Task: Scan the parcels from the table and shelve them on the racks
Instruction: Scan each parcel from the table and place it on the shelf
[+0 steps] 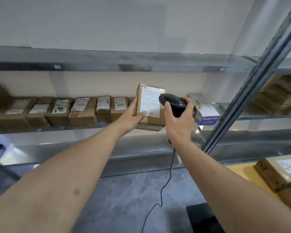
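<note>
Head cam view, only 1 angle here. Both arms are stretched out toward a metal rack point(107, 66). The left hand point(133, 115) grips a cardboard parcel point(149, 105) from its left side, thumb lying across the bottom of the white shipping label point(149, 103) and the other fingers wrapped around the left edge. The parcel is held up on edge in front of the middle shelf, label facing the camera, and there's a small tag in its top left corner that reads "2-2". I can't tell whether its bottom edge touches the shelf or just hangs in front of it.

The right hand point(178, 118) is clamped around the handle of a black barcode scanner point(171, 101), whose head sits right at the label's upper right corner, very close to it or touching. A thin dark cable point(165, 185) drops from the handle and snakes down over the grey floor point(133, 199).

On the shelf behind, a row of labelled boxes point(84, 108) is lined up to the left of the held parcel, and a blue and white box point(208, 115) sits just to the right. Past the grey upright post point(252, 88) more brown parcels point(279, 96) are stacked. Bottom right, another taped parcel point(282, 175) rests on a yellowish table point(238, 170).
</note>
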{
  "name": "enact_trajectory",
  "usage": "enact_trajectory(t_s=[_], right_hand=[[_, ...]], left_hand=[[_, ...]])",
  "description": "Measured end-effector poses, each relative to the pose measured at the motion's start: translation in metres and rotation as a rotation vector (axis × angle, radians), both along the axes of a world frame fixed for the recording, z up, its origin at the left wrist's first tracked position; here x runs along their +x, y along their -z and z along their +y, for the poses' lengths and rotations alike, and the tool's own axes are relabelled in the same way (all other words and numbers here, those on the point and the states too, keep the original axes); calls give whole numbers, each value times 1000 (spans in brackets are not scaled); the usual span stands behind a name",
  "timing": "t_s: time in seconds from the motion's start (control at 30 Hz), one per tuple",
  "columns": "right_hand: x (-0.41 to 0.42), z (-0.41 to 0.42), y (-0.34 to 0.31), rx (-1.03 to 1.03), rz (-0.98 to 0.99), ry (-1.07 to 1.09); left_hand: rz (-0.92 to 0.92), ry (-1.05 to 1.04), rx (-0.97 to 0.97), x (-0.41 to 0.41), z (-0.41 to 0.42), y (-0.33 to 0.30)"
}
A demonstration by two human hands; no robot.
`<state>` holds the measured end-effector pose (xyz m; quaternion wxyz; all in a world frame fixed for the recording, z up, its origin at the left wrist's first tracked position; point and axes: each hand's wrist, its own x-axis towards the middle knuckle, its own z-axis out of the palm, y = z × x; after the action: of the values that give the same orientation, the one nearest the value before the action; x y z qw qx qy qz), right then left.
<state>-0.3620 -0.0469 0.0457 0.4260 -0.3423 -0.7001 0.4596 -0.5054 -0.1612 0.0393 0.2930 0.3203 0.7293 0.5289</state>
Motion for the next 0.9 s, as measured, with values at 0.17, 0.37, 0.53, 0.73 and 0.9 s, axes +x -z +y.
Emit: enact_trajectory(t_s=[0.17, 0.37, 0.53, 0.73, 0.9], right_hand=[[-62, -63, 2, 10, 2, -85], [-153, -157, 8, 7, 1, -166], [-231, -228, 12, -13, -2, -220], [-311, -296, 21, -26, -47, -274], [-371, -330, 26, -6, -132, -354]], left_hand=[[9, -75, -22, -49, -83, 7], [22, -176, -87, -129, -184, 16], [16, -227, -151, -201, -267, 21], [-23, -377, -170, -280, -350, 34], [-69, -467, -185, -332, -389, 40]])
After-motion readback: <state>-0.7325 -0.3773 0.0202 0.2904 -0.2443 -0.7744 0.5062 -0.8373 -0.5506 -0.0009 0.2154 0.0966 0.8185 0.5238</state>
